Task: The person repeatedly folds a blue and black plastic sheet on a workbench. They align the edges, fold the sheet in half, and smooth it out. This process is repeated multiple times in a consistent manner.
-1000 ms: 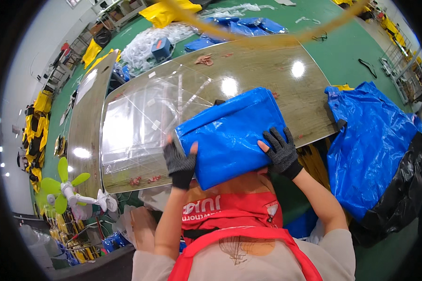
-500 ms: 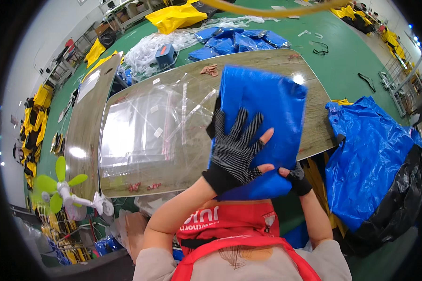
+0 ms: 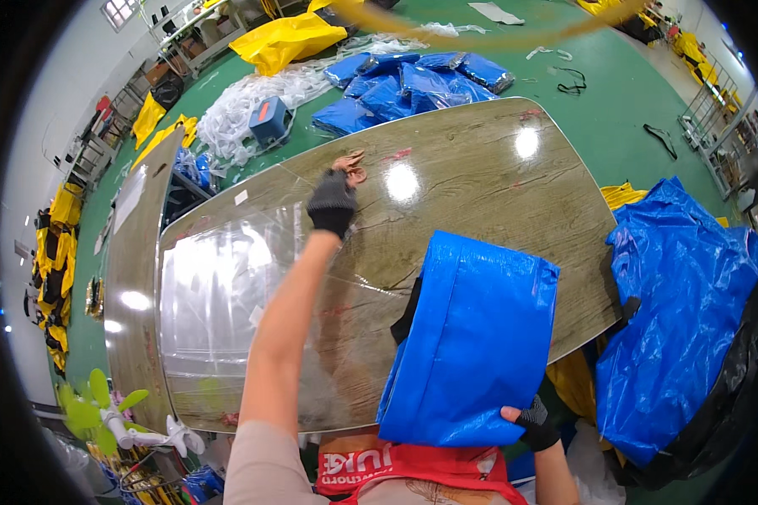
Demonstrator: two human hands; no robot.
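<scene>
A folded blue plastic sheet, with a black part showing at its left side, lies over the table's near edge. My right hand, in a dark glove with bare thumb tip, grips its lower right corner, thumb on top. Stretched out across the table, my left hand is blurred, its fingers curled in at a small tan bundle of loops. The bare fingertips are hard to tell from the bundle. Left of the sheet, clear plastic bags lie flat on the wood-patterned table.
Blue packages lie piled on the floor beyond the table, near a blue-grey box and white stringy material. A big blue and black sheet hangs at the right. A green-bladed fan stands at the lower left.
My left hand has left the blue sheet and reached forward to the tan bundle. The sheet has come down toward me, still held by my right hand.
</scene>
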